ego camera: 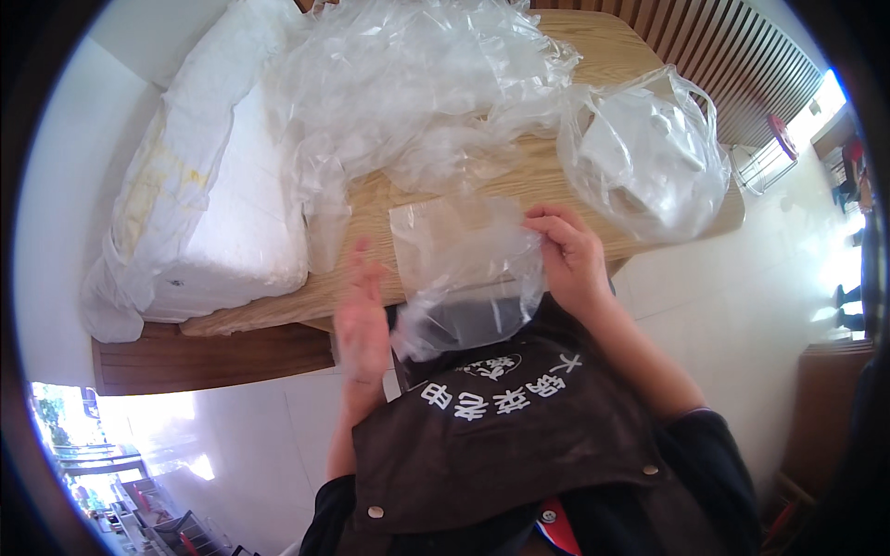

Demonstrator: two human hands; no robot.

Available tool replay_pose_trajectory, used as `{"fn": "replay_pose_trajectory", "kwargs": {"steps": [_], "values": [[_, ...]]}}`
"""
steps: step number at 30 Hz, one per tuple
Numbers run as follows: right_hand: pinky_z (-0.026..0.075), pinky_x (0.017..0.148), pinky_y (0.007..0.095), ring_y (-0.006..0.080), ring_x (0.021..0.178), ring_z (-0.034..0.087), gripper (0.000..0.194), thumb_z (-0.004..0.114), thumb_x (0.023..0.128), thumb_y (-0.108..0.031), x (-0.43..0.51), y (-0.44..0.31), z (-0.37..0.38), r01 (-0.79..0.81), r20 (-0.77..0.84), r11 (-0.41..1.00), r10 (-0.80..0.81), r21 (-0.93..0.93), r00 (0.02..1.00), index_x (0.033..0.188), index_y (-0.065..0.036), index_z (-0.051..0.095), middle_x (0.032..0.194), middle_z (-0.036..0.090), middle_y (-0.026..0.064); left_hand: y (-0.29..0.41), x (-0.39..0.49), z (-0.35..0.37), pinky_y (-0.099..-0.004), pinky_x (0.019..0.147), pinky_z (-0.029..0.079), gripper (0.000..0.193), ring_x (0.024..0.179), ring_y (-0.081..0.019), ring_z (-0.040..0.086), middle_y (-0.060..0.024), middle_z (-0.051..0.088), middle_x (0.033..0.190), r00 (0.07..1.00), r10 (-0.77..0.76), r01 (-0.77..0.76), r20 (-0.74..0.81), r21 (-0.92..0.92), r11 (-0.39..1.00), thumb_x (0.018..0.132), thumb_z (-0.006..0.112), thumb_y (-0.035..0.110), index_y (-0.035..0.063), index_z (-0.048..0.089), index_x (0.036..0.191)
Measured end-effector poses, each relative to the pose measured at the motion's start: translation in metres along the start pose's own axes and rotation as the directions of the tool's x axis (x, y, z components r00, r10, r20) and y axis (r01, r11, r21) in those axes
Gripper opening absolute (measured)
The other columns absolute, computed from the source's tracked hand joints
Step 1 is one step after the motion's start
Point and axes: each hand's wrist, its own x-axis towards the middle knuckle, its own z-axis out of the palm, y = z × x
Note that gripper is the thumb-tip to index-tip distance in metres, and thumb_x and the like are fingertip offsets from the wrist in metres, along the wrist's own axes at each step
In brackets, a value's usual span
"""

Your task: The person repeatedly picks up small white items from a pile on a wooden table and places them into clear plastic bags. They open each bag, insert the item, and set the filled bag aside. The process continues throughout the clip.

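Observation:
A clear plastic bag [473, 257] hangs partly over the front edge of the wooden table [584, 156], close to my body. Thumb and fingers of my right hand [573, 260] pinch its right side. Motion blurs my left hand [361, 326], which is raised beside the bag's left side with its fingers extended and nothing seen in them. Behind the bag, a large heap of clear plastic bags [417, 83] spreads across the tabletop.
On the left, a white foam box [243, 208] is partly draped with a stained white cloth [167, 181]. A clear carrier bag [646, 160] with white contents sits at the table's right. A wooden bench [208, 358] shows below the table, and a wire-frame stool [768, 160] stands beyond.

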Motion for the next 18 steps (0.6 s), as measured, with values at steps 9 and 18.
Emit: {"fn": "replay_pose_trajectory", "kwargs": {"steps": [9, 18], "values": [[0.044, 0.078, 0.0278, 0.0232, 0.089, 0.058, 0.021, 0.049, 0.075, 0.011, 0.001, -0.012, 0.006, 0.073, 0.049, 0.966, -0.087, 0.248, 0.995, 0.089, 0.001, 0.061, 0.099, 0.058, 0.0123, -0.019, 0.016, 0.004, -0.0280, 0.088, 0.044, 0.028, 0.107, -0.0187, 0.053, -0.0073, 0.053, 0.118, 0.793, -0.605, 0.609, 0.064, -0.058, 0.791, 0.089, 0.051, 0.006, 0.0036, 0.052, 0.117], [0.046, 0.062, 0.0278, 0.0200, 0.067, 0.058, 0.019, 0.052, 0.078, 0.009, -0.017, -0.011, -0.024, 0.091, -0.077, 0.993, -0.096, -0.071, 0.992, 0.090, -0.002, 0.062, 0.079, 0.058, 0.0091, -0.018, 0.032, -0.014, -0.0405, 0.094, 0.041, 0.032, 0.106, -0.0236, 0.054, -0.0104, 0.058, 0.114, 0.869, -0.495, 0.398, 0.022, -0.628, 0.669, 0.095, 0.041, 0.025, 0.0037, 0.054, 0.115]]}}
